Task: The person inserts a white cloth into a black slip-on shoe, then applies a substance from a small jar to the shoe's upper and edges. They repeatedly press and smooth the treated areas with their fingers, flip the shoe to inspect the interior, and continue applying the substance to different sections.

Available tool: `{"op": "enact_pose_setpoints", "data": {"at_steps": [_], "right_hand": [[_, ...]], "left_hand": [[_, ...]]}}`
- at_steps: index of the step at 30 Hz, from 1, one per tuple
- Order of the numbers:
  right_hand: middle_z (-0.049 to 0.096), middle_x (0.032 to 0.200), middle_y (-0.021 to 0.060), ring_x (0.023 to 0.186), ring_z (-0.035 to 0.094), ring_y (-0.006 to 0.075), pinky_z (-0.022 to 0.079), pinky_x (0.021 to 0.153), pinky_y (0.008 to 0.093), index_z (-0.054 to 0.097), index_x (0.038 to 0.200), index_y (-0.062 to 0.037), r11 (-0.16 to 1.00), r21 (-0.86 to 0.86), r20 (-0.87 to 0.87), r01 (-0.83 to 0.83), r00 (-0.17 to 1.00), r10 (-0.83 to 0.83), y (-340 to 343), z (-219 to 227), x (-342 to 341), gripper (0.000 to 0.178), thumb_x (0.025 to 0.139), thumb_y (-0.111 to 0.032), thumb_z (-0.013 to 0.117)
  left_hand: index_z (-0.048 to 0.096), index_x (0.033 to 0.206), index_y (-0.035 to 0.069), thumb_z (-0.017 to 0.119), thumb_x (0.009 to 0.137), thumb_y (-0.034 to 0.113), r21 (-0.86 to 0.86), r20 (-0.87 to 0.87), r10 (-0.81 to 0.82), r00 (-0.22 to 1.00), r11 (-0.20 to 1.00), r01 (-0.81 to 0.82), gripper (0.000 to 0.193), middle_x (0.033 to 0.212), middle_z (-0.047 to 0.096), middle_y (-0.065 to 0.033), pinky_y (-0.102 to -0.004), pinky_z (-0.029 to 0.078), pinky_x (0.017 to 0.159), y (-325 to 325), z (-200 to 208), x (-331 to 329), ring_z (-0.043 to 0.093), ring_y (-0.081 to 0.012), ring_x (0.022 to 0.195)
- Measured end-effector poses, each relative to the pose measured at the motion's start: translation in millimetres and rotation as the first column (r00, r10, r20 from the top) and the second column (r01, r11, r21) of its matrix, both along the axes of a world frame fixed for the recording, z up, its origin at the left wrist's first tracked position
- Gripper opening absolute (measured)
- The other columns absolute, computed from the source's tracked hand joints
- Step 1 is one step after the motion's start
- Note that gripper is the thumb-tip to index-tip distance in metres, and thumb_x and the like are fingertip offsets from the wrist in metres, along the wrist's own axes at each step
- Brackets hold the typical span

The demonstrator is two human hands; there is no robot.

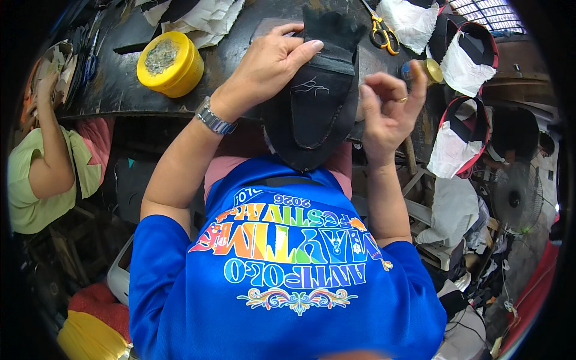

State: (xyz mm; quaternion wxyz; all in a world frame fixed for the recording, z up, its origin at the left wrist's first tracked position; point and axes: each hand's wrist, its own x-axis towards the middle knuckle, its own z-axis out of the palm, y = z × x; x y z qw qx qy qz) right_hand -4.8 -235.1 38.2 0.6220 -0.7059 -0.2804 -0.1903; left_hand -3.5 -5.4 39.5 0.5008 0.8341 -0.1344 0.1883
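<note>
A black piece of sewn material (327, 114), shaped somewhat like a shoe upper, lies over the table's near edge and my lap. A U-shaped seam runs around its middle, and loose white threads (309, 88) lie on it. My left hand (279, 60) grips its upper left part, thumb pressed on the fold. To the right of the piece, my right hand (389, 114) is raised off it. Its thumb and index fingertips come close together in a pinch, with the other fingers curled above; anything between them is too small to make out.
On the dark worktable (234, 72) stand a yellow tub (170, 63) and a small yellow-lidded jar (432, 71). Yellow-handled scissors (383, 36) lie beyond. Black-and-white pieces with red edges (462, 135) hang at right, near a fan (515, 195). Another person (45, 156) works at left.
</note>
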Motion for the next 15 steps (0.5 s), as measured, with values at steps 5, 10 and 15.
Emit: {"op": "enact_pose_setpoints", "data": {"at_steps": [5,10,15], "right_hand": [[0.068,0.106,0.0124,0.097,0.066,0.0156,0.051,0.095,0.0314,0.027,0.156,-0.0014,0.979,-0.202,0.061,-0.018,0.998,0.031,7.8,-10.3,-10.4,0.082,0.087,0.009,0.069],[0.070,0.104,0.0124,0.097,0.067,0.0156,0.051,0.095,0.0318,0.035,0.154,-0.0016,0.953,-0.304,0.126,-0.003,0.991,0.043,9.3,-6.7,-9.8,0.076,0.088,0.008,0.070],[0.071,0.101,0.0117,0.091,0.069,0.0148,0.054,0.089,0.0294,0.037,0.154,-0.0029,0.956,-0.287,0.109,-0.064,0.989,0.099,10.5,-8.3,-15.2,0.074,0.089,0.007,0.070]], "left_hand": [[0.066,0.128,0.003,0.063,0.103,0.026,0.129,-0.213,0.012,0.977,0.992,0.016,0.034,0.120,0.071,-0.0143,-0.0326,0.051,0.098,-0.4,13.7,8.7,0.066,-0.0268,0.117],[0.051,0.144,0.006,0.070,0.098,0.015,-0.300,0.038,0.078,0.996,0.952,-0.063,0.051,0.117,0.068,-0.0139,-0.0318,0.054,0.094,-4.2,6.9,-4.4,0.068,-0.0220,0.108],[0.076,0.096,0.013,0.087,0.076,0.018,0.203,0.308,0.059,0.950,0.971,-0.126,0.023,0.118,0.062,-0.0073,-0.0364,0.050,0.092,10.8,-2.1,-45.7,0.062,-0.0257,0.110]]}}
